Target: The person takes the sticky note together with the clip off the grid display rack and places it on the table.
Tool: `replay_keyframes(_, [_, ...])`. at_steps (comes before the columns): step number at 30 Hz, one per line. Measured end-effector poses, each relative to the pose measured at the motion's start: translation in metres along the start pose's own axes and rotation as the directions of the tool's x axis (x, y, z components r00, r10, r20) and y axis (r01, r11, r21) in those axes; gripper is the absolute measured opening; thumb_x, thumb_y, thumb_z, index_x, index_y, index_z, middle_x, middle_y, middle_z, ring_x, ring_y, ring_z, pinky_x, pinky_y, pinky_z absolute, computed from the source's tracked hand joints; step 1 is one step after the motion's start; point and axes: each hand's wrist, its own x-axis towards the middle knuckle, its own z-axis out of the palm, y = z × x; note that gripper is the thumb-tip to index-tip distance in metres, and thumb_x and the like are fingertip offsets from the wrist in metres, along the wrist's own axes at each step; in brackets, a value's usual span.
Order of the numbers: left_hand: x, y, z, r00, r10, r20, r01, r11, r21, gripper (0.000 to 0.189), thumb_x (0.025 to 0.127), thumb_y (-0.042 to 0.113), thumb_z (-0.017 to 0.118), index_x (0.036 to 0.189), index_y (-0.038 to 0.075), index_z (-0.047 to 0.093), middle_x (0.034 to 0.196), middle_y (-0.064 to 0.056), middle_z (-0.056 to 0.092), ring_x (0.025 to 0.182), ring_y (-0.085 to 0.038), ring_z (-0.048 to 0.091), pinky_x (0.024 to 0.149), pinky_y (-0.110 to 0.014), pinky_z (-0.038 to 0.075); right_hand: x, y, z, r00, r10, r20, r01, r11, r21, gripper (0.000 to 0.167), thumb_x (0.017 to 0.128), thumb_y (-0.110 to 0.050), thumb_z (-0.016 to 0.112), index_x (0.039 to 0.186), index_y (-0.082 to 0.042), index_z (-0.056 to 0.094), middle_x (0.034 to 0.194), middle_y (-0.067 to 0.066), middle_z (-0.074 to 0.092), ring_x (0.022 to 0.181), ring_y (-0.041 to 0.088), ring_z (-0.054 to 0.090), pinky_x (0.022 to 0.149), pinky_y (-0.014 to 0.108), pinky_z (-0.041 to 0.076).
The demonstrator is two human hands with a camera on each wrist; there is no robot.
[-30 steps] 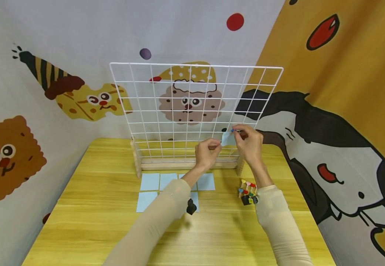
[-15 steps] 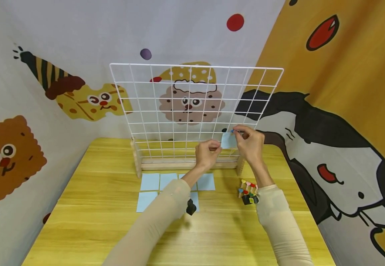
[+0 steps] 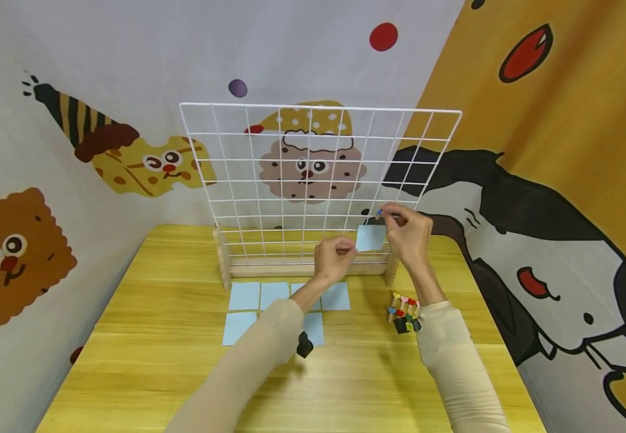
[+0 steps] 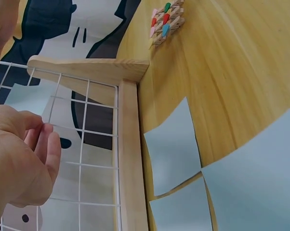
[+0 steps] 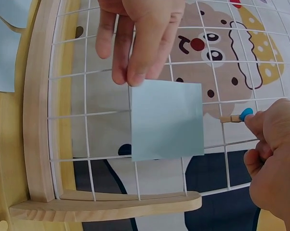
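My left hand (image 3: 332,260) pinches the edge of a pale blue paper square (image 5: 167,121) between thumb and finger, in front of the white wire grid (image 3: 318,107). To its right, my right hand (image 3: 411,233) pinches a small wooden clothespin (image 5: 234,118) with a blue decoration on its end. In the right wrist view the clothespin's tip overlaps a grid wire, apart from the paper, whose top edge lies below it in the head view. The left wrist view shows the paper partly behind the left fingers.
Several more blue paper squares (image 3: 245,296) lie in rows on the wooden table (image 3: 145,361). A cluster of small clothespins with coloured tops (image 3: 402,305) lies at the right. The grid stands in a wooden base (image 3: 275,270), and a printed curtain hangs behind it.
My left hand has moved the paper square down and slightly left, away from the clothespin. The right hand with the clothespin has hardly shifted.
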Motion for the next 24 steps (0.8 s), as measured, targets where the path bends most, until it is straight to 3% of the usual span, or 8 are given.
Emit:
replay_keyframes(6, [-0.008,-0.005,-0.007,0.999,0.021,0.030,-0.020,0.999,-0.027,0.012,0.099,0.005,0.083,0.111,0.004,0.086,0.111,-0.013,0.088,0.101,-0.031,0.086,0.091,-0.029,0.070,-0.002,-0.005,-0.006,1.000,0.000,-0.016,0.000,1.000,0.016,0.014,0.096,0.006,0.083,0.100,-0.005,0.091,0.093,0.017,0.086,0.053,-0.001,0.042,0.052,0.006,0.027])
replay_keyframes(10, [-0.014,-0.008,-0.012,0.998,0.041,0.044,-0.039,0.998,-0.053,0.013,0.098,0.002,0.082,0.111,0.001,0.085,0.111,-0.016,0.088,0.102,-0.032,0.086,0.093,-0.029,0.070,-0.005,-0.007,-0.012,1.000,0.006,-0.003,-0.006,0.999,0.041,0.014,0.097,0.008,0.081,0.103,-0.002,0.090,0.106,0.018,0.087,0.058,-0.003,0.049,0.055,0.005,0.034])
replay_keyframes(18, [-0.029,-0.012,-0.026,0.996,0.045,0.080,-0.039,0.996,-0.081,0.012,0.100,0.002,0.082,0.112,0.000,0.084,0.111,-0.018,0.087,0.103,-0.033,0.085,0.094,-0.029,0.069,-0.018,-0.008,-0.023,0.999,-0.004,0.049,0.001,0.999,0.049,0.010,0.099,0.009,0.080,0.103,0.004,0.087,0.111,0.022,0.085,0.067,-0.002,0.053,0.062,0.005,0.039])
replay_keyframes(24, [-0.043,-0.017,-0.036,0.994,0.056,0.096,-0.044,0.992,-0.119,0.015,0.100,0.001,0.082,0.114,-0.002,0.084,0.115,-0.019,0.086,0.106,-0.035,0.085,0.095,-0.029,0.069,-0.031,-0.011,-0.033,0.991,0.078,0.107,-0.082,0.996,0.032,0.008,0.101,0.004,0.079,0.102,0.001,0.087,0.113,0.019,0.085,0.069,-0.002,0.055,0.065,0.007,0.043])
